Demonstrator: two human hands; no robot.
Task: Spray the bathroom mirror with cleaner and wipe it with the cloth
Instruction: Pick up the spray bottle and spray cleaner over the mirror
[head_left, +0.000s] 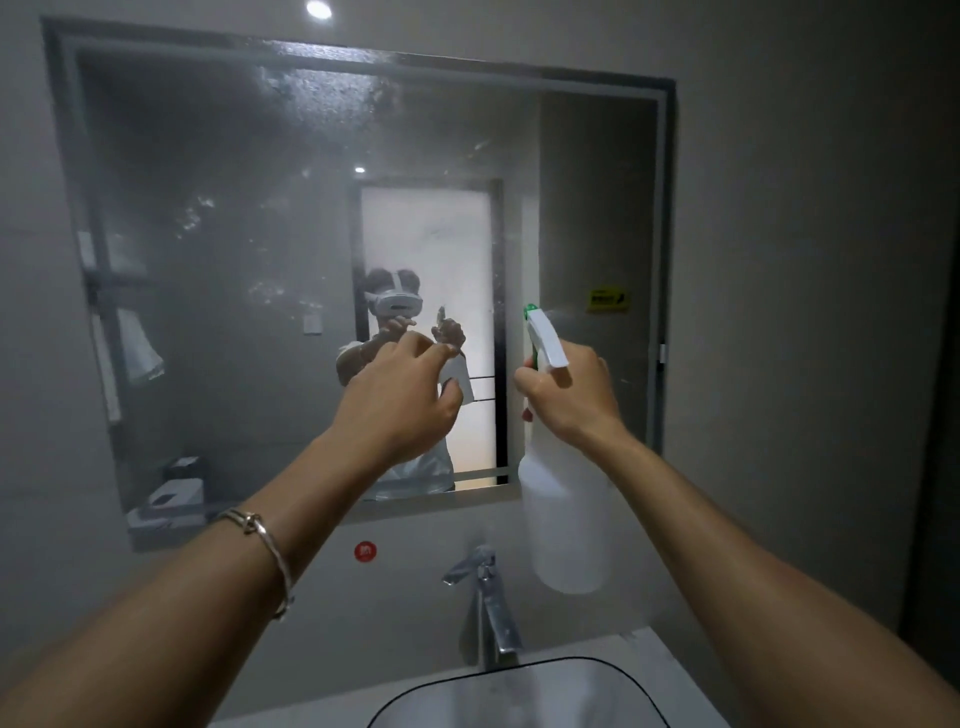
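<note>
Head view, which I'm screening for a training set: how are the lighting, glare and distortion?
Head view: the room is dim, with one ceiling light blown out at the top edge; spray haze and droplets on the mirror catch light and veil the reflection; the wide lens bows the mirror's frame; the spray bottle in the right hand looks fairly sharp.

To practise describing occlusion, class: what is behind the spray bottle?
Behind the spray bottle, gripped by the right hand, are the mirror and the wall beneath; the frame's lower stretch there is covered.
</note>
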